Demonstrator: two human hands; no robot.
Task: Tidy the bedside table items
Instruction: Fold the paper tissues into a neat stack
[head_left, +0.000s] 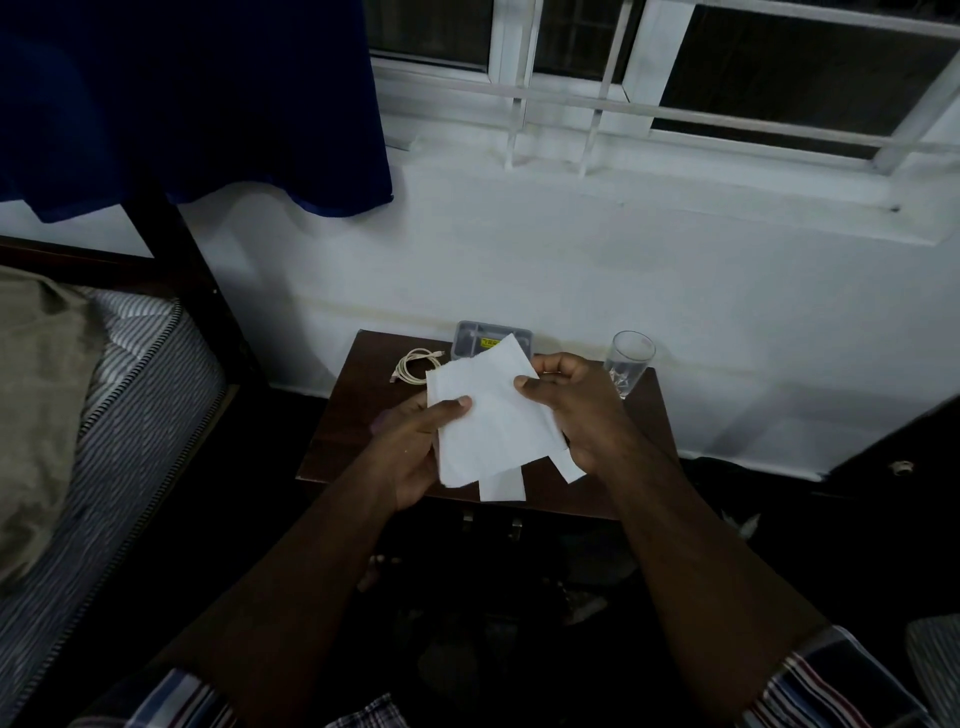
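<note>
White sheets of paper (491, 415), plain, unmarked. Dark reddish-brown bedside table (343, 415), glossy top. Coiled cable (413, 364), cream. Grey translucent box (475, 338) with a small yellow label (491, 342). Clear drinking glass (628, 361), colourless. White wall (571, 270); white window frame and bars (597, 98) against black panes. Deep blue curtain (208, 104). Mattress (130, 415) in fine grey-and-white stripes, dark piping along the edge. Olive-khaki cloth (41, 389) on top. Striped sleeves (831, 686): navy, white, dark red.
</note>
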